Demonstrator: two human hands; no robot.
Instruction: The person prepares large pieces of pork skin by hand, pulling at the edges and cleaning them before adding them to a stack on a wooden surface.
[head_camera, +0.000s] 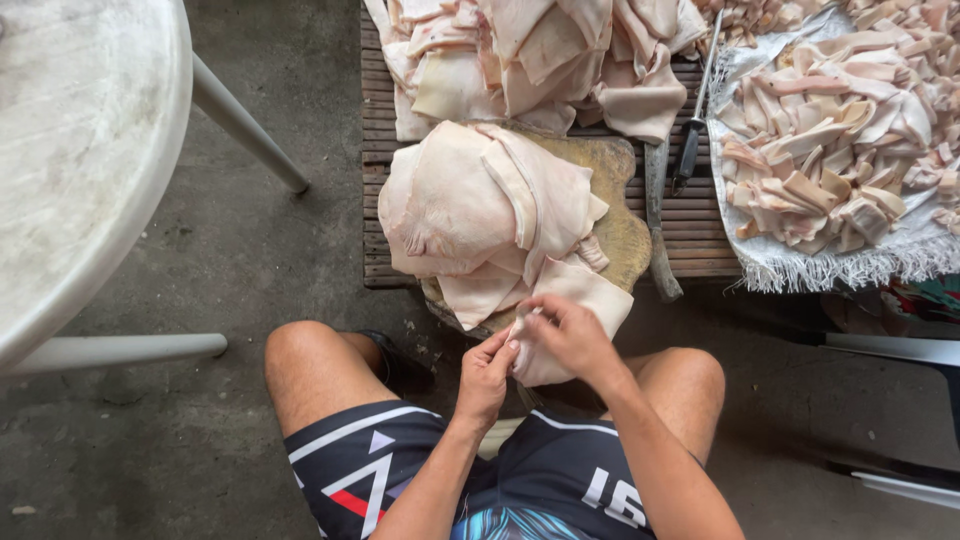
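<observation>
Both hands are busy right at the near edge of the chopping block (620, 235), a worn round slab of wood. The left hand (487, 378) pinches the lower edge of a pale pink sheet of pork skin (580, 300), fingers closed on it. The right hand (568, 335) grips the same sheet from above, fingers curled over its edge, so the piece is held between the two, hanging off the block's front over the person's knees.

Behind it, a stack of larger skin sheets (470, 205) lies folded across the block. The block sits on a low slatted wooden desk (385, 165), and farther back a big heap of skins (540, 55) covers the slats.

To the right of the block a knife (655, 215) lies flat on the slats, and just beyond it a sharpening steel (695, 120) with a dark handle rests at an angle. Right again, cut strips of skin (840, 150) are piled on a white woven sack (830, 265) with a frayed edge.

At left, a round white plastic table (85, 150) stands on the concrete floor (250, 260).
</observation>
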